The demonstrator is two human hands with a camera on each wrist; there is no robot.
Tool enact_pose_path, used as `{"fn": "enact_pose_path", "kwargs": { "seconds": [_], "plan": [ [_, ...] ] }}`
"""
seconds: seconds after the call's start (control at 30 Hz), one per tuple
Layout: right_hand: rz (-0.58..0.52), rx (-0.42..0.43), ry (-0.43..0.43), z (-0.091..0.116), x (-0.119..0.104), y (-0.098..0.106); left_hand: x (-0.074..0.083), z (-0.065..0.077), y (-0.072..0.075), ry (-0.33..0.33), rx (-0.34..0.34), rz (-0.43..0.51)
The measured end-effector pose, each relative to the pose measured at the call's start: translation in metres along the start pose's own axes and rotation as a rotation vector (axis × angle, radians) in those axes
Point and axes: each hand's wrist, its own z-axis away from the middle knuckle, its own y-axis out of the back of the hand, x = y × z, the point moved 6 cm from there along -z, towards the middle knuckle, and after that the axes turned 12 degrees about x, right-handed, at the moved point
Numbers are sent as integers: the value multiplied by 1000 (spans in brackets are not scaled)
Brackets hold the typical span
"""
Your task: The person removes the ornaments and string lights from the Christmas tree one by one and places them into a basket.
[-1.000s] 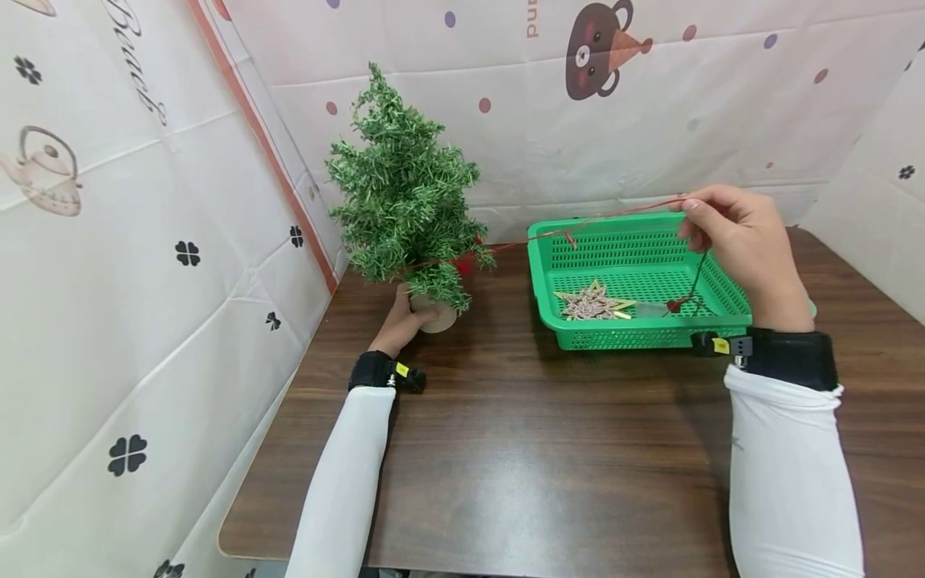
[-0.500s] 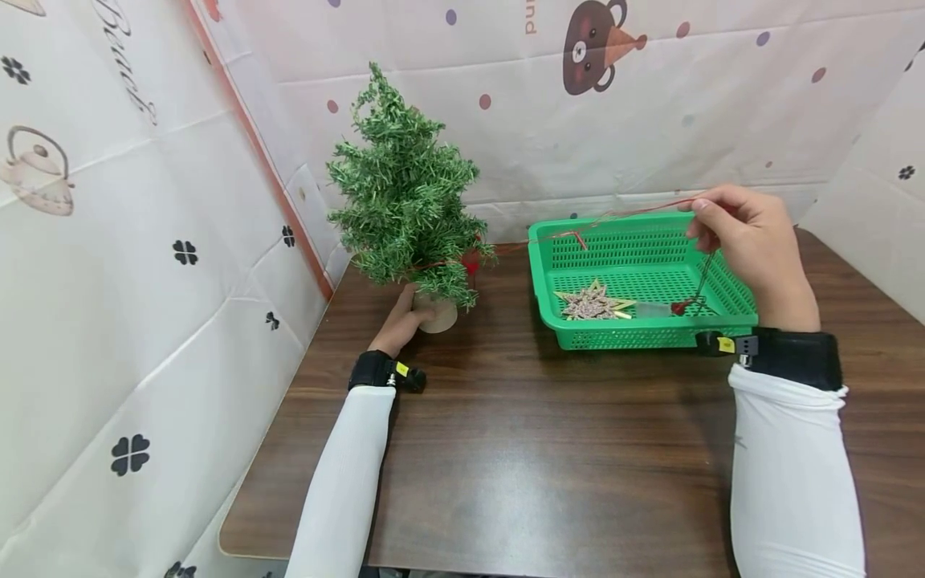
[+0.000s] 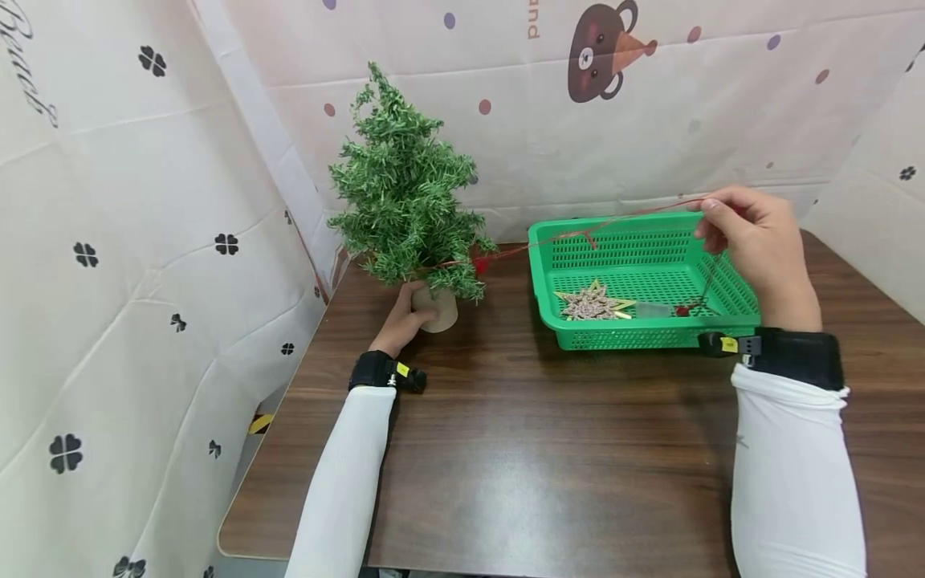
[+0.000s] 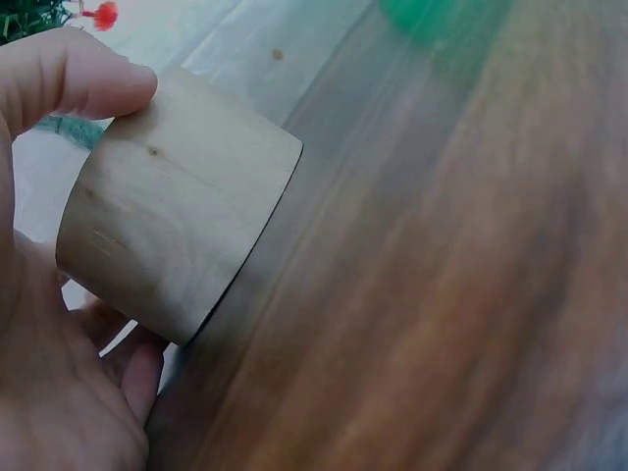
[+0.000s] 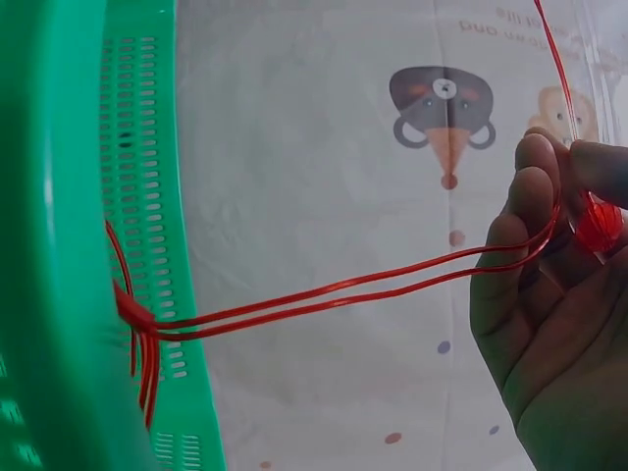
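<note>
At the back left of the table stands a small artificial Christmas tree (image 3: 405,185) with a round wooden base (image 4: 186,206). My left hand (image 3: 403,317) grips that base, thumb on its near side in the left wrist view. Over the basket's right side, my right hand (image 3: 759,237) pinches a thin red wire (image 5: 334,285) between thumb and fingers. One stretch of wire runs left to the tree's lower branches, where a red piece (image 3: 482,263) shows. More wire hangs from the hand into the basket. A red translucent bulb-like piece (image 5: 597,226) lies against the palm.
A green plastic basket (image 3: 538,277) stands at the back right. In it lie a glittery star ornament (image 3: 591,303) and a small red bundle (image 3: 682,311). Printed cloth (image 3: 506,144) closes off the back and sides of the brown table (image 3: 535,449).
My right hand has shifted slightly right with the wire. The cloth on the left has moved, uncovering a yellow and black striped patch beside the table. My left hand stays on the base.
</note>
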Motion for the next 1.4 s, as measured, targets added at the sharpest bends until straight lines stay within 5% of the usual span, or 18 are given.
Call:
{"fn": "enact_pose_path", "kwargs": {
  "seconds": [0.4,0.63,1.0,1.4],
  "plan": [
    [-33,110,-19,-4,-1,12,-1,5,-1,60,59,-15],
    [33,79,-91,-5,15,10,-1,4,0,64,51,-12],
    [509,-273,-33,3,53,-11,-2,4,0,65,36,-5],
    [612,-669,-77,20,77,-40,-1,3,1,63,36,4]
  ]
}}
